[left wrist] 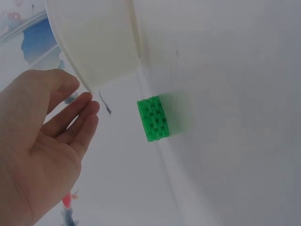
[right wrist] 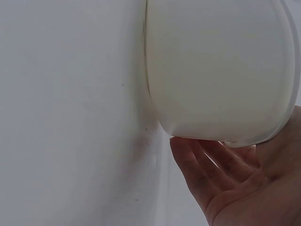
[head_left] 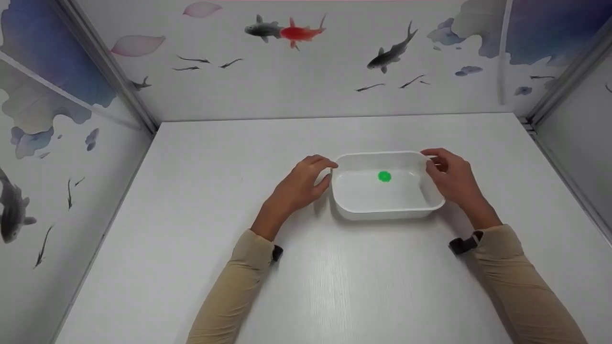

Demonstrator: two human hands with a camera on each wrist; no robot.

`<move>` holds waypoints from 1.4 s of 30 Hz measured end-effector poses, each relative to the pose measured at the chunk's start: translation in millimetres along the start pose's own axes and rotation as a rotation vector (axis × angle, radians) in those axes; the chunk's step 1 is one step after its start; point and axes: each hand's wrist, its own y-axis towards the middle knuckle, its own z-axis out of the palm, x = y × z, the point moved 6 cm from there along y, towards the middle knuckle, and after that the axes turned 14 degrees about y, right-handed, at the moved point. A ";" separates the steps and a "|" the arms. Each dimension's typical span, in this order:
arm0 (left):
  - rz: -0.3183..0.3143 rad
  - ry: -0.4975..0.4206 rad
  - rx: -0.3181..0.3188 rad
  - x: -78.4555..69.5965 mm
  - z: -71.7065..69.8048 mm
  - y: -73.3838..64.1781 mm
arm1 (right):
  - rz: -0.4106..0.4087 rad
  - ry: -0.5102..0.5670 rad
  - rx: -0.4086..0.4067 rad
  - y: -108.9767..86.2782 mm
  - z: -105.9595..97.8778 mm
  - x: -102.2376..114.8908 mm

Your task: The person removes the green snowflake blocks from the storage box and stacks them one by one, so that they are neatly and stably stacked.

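A white rectangular tray [head_left: 387, 211] with rounded corners and a raised rim is between both hands. At its left end my left hand [head_left: 303, 181] pinches the rim with bent thumb and fingers. My right hand [head_left: 452, 174] grips the right end, thumb at the rim; in the right wrist view its fingers [right wrist: 207, 174] lie against the outer wall. A small green flower-shaped piece [head_left: 384, 176] shows within the tray. The left wrist view has a green cylinder [left wrist: 153, 118] with a brick-like pattern outside the tray; whether it is the same piece I cannot tell.
The white table [head_left: 239, 157] ends at a back wall [head_left: 306, 91] printed with fish. Side panels stand along its left and right edges. Dark straps [head_left: 464, 244] are at the wrists, by the tan sleeves [head_left: 521, 277].
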 end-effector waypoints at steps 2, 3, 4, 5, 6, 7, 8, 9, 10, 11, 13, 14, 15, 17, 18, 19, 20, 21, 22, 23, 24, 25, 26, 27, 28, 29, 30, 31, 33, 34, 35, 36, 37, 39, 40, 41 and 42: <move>0.000 -0.003 0.000 -1.8 0.9 1.6 | 0.005 -0.001 0.002 -0.4 0.4 -0.2; 0.001 -0.004 -0.002 -3.0 1.4 2.5 | 0.007 -0.003 0.002 -0.5 0.7 -0.2; 0.002 -0.005 -0.002 -4.3 1.9 3.4 | 0.009 -0.002 0.003 -0.7 0.9 -0.3; 0.000 -0.004 -0.001 -5.5 2.8 4.4 | 0.011 -0.002 0.003 -0.9 1.2 -0.2; -0.003 -0.002 0.000 -6.5 3.7 5.5 | 0.012 0.000 0.002 -1.2 1.3 0.1; -0.007 -0.003 0.002 -7.6 4.5 6.6 | 0.011 0.002 0.002 -1.6 1.5 0.6; -0.012 -0.003 0.004 -8.8 5.3 7.9 | 0.011 0.003 0.002 -1.8 1.7 1.1; -0.017 -0.006 0.008 -10.1 5.8 9.2 | 0.010 0.005 0.002 -1.9 1.9 1.4; -0.021 -0.006 0.013 -11.3 6.6 10.7 | 0.009 0.007 0.002 -2.2 2.0 1.9; -0.025 -0.008 0.017 -12.7 7.1 12.2 | 0.009 0.008 0.001 -2.3 2.1 2.2; -0.023 -0.019 0.024 -15.8 8.2 15.3 | 0.006 0.009 0.001 -2.1 2.2 2.4; -0.018 -0.025 0.025 -17.6 8.6 17.0 | 0.005 0.010 0.000 -2.1 2.3 2.5; -0.013 -0.031 0.027 -19.2 9.4 18.8 | 0.004 0.010 -0.001 -2.3 2.1 2.5; -0.006 -0.046 0.029 -22.0 11.4 22.3 | 0.004 0.011 -0.002 -2.4 1.7 2.3; -0.001 -0.057 0.029 -23.2 12.3 24.1 | 0.005 0.012 -0.002 -2.4 1.6 2.0; 0.002 -0.065 0.029 -24.3 13.4 25.9 | 0.007 0.013 -0.002 -2.5 1.4 1.7; 0.006 -0.076 0.029 -25.5 14.4 27.7 | 0.009 0.014 -0.001 -2.5 1.2 1.4; 0.009 -0.085 0.029 -26.5 15.7 29.5 | 0.012 0.013 -0.001 -2.6 1.1 1.1; 0.014 -0.094 0.029 -27.7 16.8 31.4 | 0.009 0.012 0.000 -2.4 0.9 0.7; 0.021 -0.102 0.028 -29.0 17.9 33.2 | 0.007 0.011 0.000 -2.2 0.8 0.4; 0.028 -0.109 0.027 -30.5 19.1 35.3 | 0.004 0.009 0.000 -2.0 0.6 0.2; 0.036 -0.111 0.027 -32.1 20.4 37.4 | 0.000 0.008 -0.001 -1.9 0.4 0.2; 0.045 -0.116 0.027 -34.0 21.6 39.7 | -0.004 0.007 -0.001 -1.6 0.2 0.2; 0.054 -0.117 0.027 -36.1 22.8 41.9 | -0.008 0.005 -0.002 -1.5 0.0 0.1; 0.062 -0.117 0.029 -38.3 24.1 44.2 | -0.012 0.003 -0.002 -1.2 -0.2 -0.1; 0.066 -0.116 0.034 -40.4 25.4 46.4 | -0.012 0.002 -0.004 -1.3 -0.4 -0.1; 0.070 -0.115 0.040 -42.6 26.8 48.7 | -0.013 0.002 -0.005 -1.3 -0.5 0.0; 0.073 -0.116 0.047 -44.4 28.5 51.1 | -0.015 0.002 -0.005 -1.4 -0.6 0.2; 0.072 -0.125 0.065 -48.1 31.7 55.7 | -0.019 0.002 -0.006 -1.6 -0.6 0.5; 0.069 -0.129 0.073 -49.7 33.5 58.1 | -0.021 0.004 -0.007 -1.8 -0.6 0.9; 0.064 -0.134 0.083 -51.1 35.5 60.4 | -0.024 0.005 -0.007 -2.0 -0.5 1.3; 0.060 -0.139 0.092 -52.8 37.0 62.4 | -0.025 0.007 -0.007 -2.1 -0.3 1.6; 0.054 -0.141 0.101 -54.3 38.5 64.2 | -0.027 0.007 -0.007 -2.1 -0.1 2.0; 0.044 -0.136 0.119 -57.6 41.6 67.6 | -0.028 0.009 -0.009 -1.9 0.2 2.8; 0.039 -0.135 0.129 -59.1 43.5 69.3 | -0.028 0.009 -0.009 -1.8 0.3 3.2; 0.035 -0.135 0.141 -60.6 45.2 70.7 | -0.030 0.009 -0.009 -1.6 0.4 3.4; 0.032 -0.133 0.152 -62.1 46.8 72.0 | -0.033 0.010 -0.009 -1.5 0.5 3.7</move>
